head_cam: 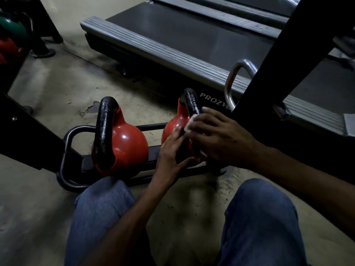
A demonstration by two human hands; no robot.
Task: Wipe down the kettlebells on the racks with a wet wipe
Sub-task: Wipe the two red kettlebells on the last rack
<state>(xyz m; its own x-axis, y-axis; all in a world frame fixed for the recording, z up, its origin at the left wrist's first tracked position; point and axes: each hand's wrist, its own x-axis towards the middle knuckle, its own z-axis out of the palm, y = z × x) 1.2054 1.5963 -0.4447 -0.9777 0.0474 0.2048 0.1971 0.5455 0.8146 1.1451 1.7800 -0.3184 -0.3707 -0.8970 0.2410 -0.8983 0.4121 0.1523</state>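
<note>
Two red kettlebells with black handles sit on a low black rack [67, 148] in front of my knees. The left kettlebell [126, 146] stands untouched. My left hand [171, 156] grips the lower black handle of the right kettlebell [175, 123]. My right hand [217, 137] presses a white wet wipe [190, 121] against that kettlebell's handle and red body, fingers curled over the wipe. Most of the wipe is hidden under my fingers.
A grey treadmill [153, 48] lies just behind the rack. A black slanted frame post [284, 64] and a chrome handle [233, 79] stand at the right. More kettlebells, green [13, 25] and red [7, 48], sit on another rack at the far left. My jeans-clad knees [103, 204] are below.
</note>
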